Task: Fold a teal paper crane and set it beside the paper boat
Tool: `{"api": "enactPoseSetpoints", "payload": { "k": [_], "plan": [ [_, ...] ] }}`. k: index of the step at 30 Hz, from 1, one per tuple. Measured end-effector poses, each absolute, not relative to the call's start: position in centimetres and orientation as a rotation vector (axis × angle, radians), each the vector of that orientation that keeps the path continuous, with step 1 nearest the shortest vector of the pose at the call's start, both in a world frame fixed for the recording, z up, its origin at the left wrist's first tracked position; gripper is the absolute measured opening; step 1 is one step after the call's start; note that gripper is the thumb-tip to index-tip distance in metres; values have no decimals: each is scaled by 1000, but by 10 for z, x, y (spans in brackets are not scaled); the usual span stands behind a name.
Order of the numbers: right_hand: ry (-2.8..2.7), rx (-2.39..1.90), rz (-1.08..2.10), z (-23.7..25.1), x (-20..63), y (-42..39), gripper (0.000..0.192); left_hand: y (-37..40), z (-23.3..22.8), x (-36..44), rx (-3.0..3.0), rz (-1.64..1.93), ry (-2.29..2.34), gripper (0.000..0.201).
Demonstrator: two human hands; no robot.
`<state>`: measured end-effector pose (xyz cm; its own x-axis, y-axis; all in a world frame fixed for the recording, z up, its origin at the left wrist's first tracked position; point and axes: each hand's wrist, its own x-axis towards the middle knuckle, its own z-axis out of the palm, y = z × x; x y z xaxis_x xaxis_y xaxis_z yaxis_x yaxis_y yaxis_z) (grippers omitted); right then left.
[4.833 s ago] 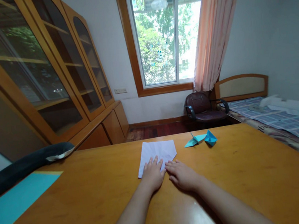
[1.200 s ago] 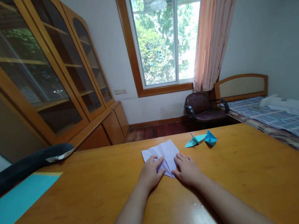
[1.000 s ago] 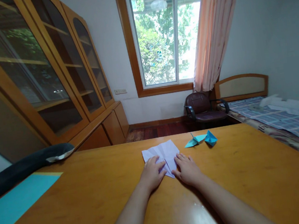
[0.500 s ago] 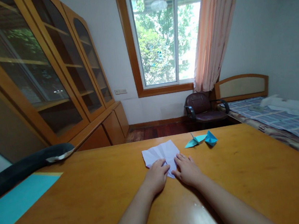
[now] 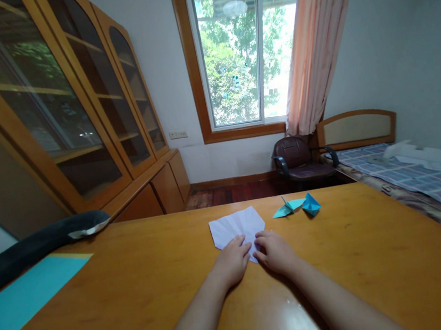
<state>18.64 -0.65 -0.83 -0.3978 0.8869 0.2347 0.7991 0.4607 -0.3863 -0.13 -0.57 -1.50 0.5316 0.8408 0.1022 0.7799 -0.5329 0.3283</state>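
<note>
A pale lilac sheet of paper (image 5: 238, 225), marked with creases that fan out from its near end, lies on the wooden table (image 5: 158, 279). My left hand (image 5: 233, 258) is closed on the paper's near left part, its fingertips pressing on top. At the near right edge, my right hand (image 5: 274, 250) has its fingers curled in and closed on the paper. The two hands almost meet over the narrow near tip, which they partly cover. Beyond my right hand sit a light teal folded paper crane (image 5: 288, 208) and a blue folded paper piece (image 5: 311, 205).
A turquoise sheet (image 5: 31, 295) rests at the table's left side, beside a dark padded curved object (image 5: 44, 235). Past the far table edge stand a brown armchair (image 5: 300, 158) and, at right, a bed (image 5: 406, 174). A glass-door cabinet (image 5: 88, 106) lines the left wall.
My right hand's fingers have drawn back toward me and curled in at the paper's edge. My left hand has hardly shifted. The paper's right side now looks flatter.
</note>
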Motion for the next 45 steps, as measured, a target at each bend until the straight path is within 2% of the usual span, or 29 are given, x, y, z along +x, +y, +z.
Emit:
{"api": "enactPoseSetpoints", "payload": {
  "k": [2, 7, 16, 35, 45],
  "plan": [
    [-2328, -1322, 325, -9, 186, -7, 13, -5, -15, -1, 2516, 357, 1382, 42],
    [-2366, -1128, 326, -12, 185, -8, 24, -2, -15, -1, 2480, 307, 1517, 43],
    [-2417, -973, 329, -10, 187, -11, 29, -2, -17, -2, 2428, 246, 1622, 46],
    [-2476, -1039, 364, -5, 185, -13, 34, 1, -16, -8, 2336, 263, 1666, 53],
    [-2474, -1051, 383, -7, 187, -12, 40, 12, -11, -32, 2215, 230, 1917, 64]
  ]
}}
